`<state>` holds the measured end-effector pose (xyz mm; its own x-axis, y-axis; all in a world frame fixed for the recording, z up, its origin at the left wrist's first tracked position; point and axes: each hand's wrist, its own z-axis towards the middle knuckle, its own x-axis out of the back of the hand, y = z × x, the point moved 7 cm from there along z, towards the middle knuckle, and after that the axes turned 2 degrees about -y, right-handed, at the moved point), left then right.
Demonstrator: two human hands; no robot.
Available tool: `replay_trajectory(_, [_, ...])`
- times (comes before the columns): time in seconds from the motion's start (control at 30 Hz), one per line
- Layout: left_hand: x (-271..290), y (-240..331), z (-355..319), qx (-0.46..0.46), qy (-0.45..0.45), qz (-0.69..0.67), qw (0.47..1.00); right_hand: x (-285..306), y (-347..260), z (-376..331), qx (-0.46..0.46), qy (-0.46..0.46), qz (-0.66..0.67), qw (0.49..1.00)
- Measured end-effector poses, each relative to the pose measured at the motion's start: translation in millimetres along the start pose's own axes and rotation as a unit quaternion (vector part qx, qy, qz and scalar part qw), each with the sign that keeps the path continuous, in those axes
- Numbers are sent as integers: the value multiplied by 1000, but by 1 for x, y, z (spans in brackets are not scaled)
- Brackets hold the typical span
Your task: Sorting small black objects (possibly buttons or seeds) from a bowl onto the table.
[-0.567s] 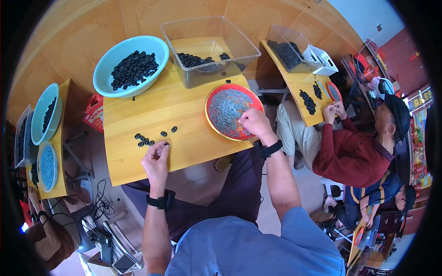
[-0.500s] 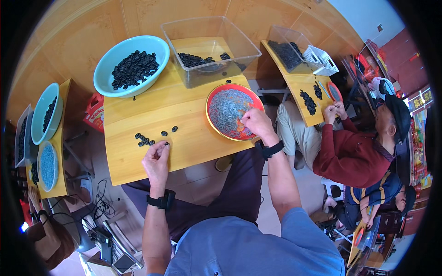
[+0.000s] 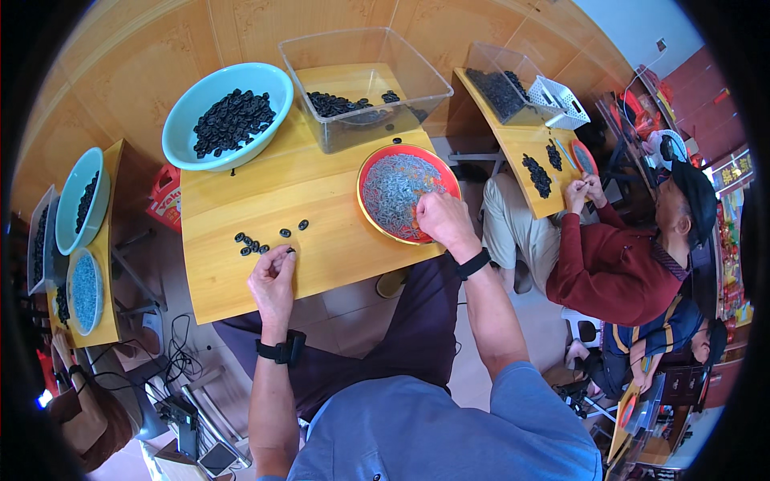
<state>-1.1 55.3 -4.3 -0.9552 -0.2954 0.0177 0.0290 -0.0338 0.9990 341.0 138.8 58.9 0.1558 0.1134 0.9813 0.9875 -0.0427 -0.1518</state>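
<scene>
One black piece (image 3: 290, 250) — left fingertips' (image 3: 282, 255) pinch.

There is a single view, taken from a wide fisheye camera on the person's head. It looks steeply down and forward over the blue-shirted chest, and both forearms enter from the lower edge. The left hand (image 3: 273, 276) and right hand (image 3: 441, 220) lie near the middle of the picture, fairly close to the lens. Beyond them the yellow wooden tabletop (image 3: 241, 200) fills the upper centre, its straight edges bowing toward the dark round rim. Right of the right hand, a neighbouring seated person in a dark red top (image 3: 609, 264) appears smaller and curved at the edge.
</scene>
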Motion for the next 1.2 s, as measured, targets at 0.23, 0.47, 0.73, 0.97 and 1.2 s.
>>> replay_trajectory(0.23, [4, 4, -2, 1, 2, -2, 1000, 11, -11, -6, 34, 40, -7, 999])
replay_trajectory(0.47, [-2, -1, 1, -4, -20, -48, 999, 37, -75, -46, 157, 111, 318, 928])
replay_trajectory(0.73, [-2, 0, 1, 27, -50, -15, 998, -62, -164, -36, 191, -57, 518, 832])
replay_trajectory(0.97, [-8, 2, 1, 32, -61, 49, 996, -83, -170, -31, 176, -71, 593, 782])
replay_trajectory(1.2, [-8, 1, 1, 34, -63, 61, 996, -83, -170, -31, 175, -88, 595, 779])
